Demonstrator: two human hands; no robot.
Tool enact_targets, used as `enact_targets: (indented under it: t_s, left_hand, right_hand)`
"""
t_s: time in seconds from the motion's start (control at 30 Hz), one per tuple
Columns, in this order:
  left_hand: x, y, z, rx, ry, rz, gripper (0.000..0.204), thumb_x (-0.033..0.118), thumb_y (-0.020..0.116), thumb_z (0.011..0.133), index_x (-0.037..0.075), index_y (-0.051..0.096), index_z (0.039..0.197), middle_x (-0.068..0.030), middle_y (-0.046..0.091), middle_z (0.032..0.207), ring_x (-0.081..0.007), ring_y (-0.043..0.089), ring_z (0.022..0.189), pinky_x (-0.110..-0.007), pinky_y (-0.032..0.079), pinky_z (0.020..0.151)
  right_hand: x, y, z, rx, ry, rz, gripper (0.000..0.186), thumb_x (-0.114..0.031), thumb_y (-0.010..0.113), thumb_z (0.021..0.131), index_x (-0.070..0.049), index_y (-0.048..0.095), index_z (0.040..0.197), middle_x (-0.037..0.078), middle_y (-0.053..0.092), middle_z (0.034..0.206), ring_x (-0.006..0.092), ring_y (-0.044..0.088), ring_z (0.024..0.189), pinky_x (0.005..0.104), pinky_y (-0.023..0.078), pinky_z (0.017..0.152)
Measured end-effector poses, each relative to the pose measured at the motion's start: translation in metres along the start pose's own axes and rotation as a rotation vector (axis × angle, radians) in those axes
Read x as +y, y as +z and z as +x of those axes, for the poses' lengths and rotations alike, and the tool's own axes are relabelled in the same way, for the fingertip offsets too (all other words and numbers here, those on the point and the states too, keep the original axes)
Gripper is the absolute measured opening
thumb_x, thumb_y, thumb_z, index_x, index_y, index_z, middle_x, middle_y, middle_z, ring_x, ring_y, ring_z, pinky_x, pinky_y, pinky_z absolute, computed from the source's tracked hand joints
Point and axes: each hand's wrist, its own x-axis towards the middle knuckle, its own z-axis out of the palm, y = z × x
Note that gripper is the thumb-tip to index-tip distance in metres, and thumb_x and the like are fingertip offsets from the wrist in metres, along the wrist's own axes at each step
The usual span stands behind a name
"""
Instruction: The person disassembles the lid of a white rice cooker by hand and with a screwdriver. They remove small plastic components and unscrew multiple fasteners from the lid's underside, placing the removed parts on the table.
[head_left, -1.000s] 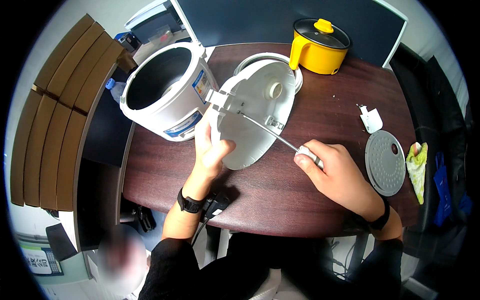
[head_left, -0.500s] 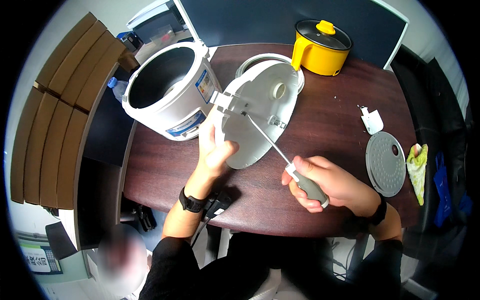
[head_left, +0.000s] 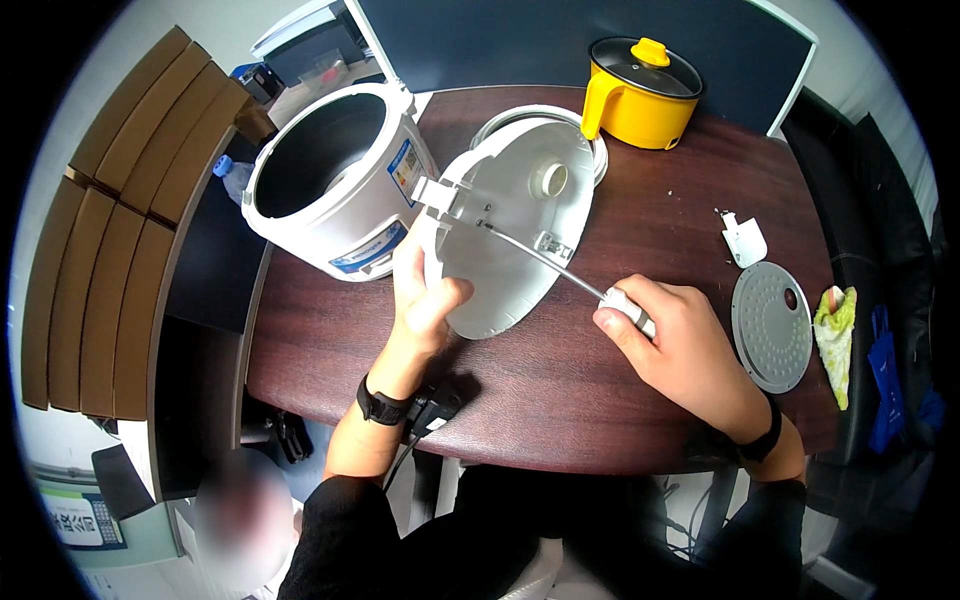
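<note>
Changing grip: right hand (head_left: 690, 345) now wraps screwdriver (head_left: 628, 308) from above, probably resetting between turns. Tip stays at white lid (head_left: 495, 290), right of cooker (head_left: 320, 236); left hand (head_left: 425, 300) clasps lid's edge.

Hands: two, left hand (head_left: 425, 310) plus right hand (head_left: 685, 345). Black wristbands (head_left: 382, 405): two, one per wrist. Screwdriver (head_left: 628, 309): one. White domed cover (head_left: 510, 275): one. White cooker body (head_left: 395, 205): one. Yellow pot (head_left: 640, 115): one. Grey perforated disc (head_left: 770, 335): one. Small white plate (head_left: 746, 243): one. Cloth (head_left: 836, 350): one. Blue-capped bottle (head_left: 236, 180): one. Counter (head_left: 530, 400): one.
</note>
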Motion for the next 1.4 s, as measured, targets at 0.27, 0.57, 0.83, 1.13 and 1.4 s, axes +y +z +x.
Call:
enact_targets:
  t_s: [0.27, 0.57, 0.83, 1.13, 1.4]
  left_hand:
    - [0.001, -0.001, -0.001, -0.025, -0.007, 0.011, 0.064, 0.016, 0.052, 0.054, -0.006, 0.050, 0.114, -0.0070, 0.057, 0.092, -0.0159, 0.053, 0.084, -0.026, 0.043, 0.076]
    - [0.002, 0.000, -0.002, -0.026, 0.015, -0.001, 0.064, 0.017, 0.051, 0.055, -0.006, 0.049, 0.115, -0.0072, 0.056, 0.095, -0.0163, 0.052, 0.087, -0.026, 0.042, 0.078]
    - [0.002, 0.001, -0.001, -0.002, 0.036, 0.113, 0.070, 0.020, 0.053, 0.054, -0.006, 0.047, 0.118, -0.0080, 0.055, 0.097, -0.0172, 0.051, 0.088, -0.027, 0.041, 0.080]
    - [0.005, -0.004, 0.000, -0.012, 0.030, 0.081, 0.070, 0.019, 0.054, 0.056, -0.006, 0.048, 0.121, -0.0079, 0.056, 0.100, -0.0170, 0.051, 0.093, -0.027, 0.041, 0.083]
    - [0.021, -0.008, -0.002, 0.001, -0.248, -0.314, 0.053, 0.013, 0.052, 0.055, -0.005, 0.053, 0.105, -0.0070, 0.057, 0.086, -0.0166, 0.055, 0.077, -0.025, 0.045, 0.070]
  right_hand:
    - [0.001, 0.005, -0.001, 0.018, -0.040, -0.057, 0.025, -0.024, 0.061, 0.087, -0.001, 0.054, 0.079, 0.016, 0.060, 0.065, 0.0324, 0.061, 0.057, 0.0376, 0.047, 0.051]
    - [0.009, 0.010, 0.002, -0.331, 0.219, 0.466, 0.032, -0.028, 0.044, 0.096, 0.001, 0.052, 0.085, 0.007, 0.052, 0.059, 0.0156, 0.049, 0.045, 0.0272, 0.039, 0.042]
    - [0.015, 0.027, -0.002, -0.643, 0.630, 1.347, 0.045, -0.041, 0.031, 0.099, 0.000, 0.050, 0.095, 0.004, 0.049, 0.062, 0.0089, 0.041, 0.041, 0.0227, 0.034, 0.038]
    - [0.014, -0.003, 0.010, -0.501, 0.401, 0.721, 0.036, -0.033, 0.041, 0.098, -0.001, 0.054, 0.088, -0.001, 0.048, 0.059, 0.0063, 0.044, 0.042, 0.0211, 0.035, 0.038]
    - [0.037, -0.022, 0.028, 0.309, 0.188, -0.013, 0.035, -0.033, 0.074, 0.075, -0.006, 0.052, 0.073, 0.000, 0.052, 0.062, 0.0095, 0.049, 0.054, 0.0233, 0.038, 0.052]
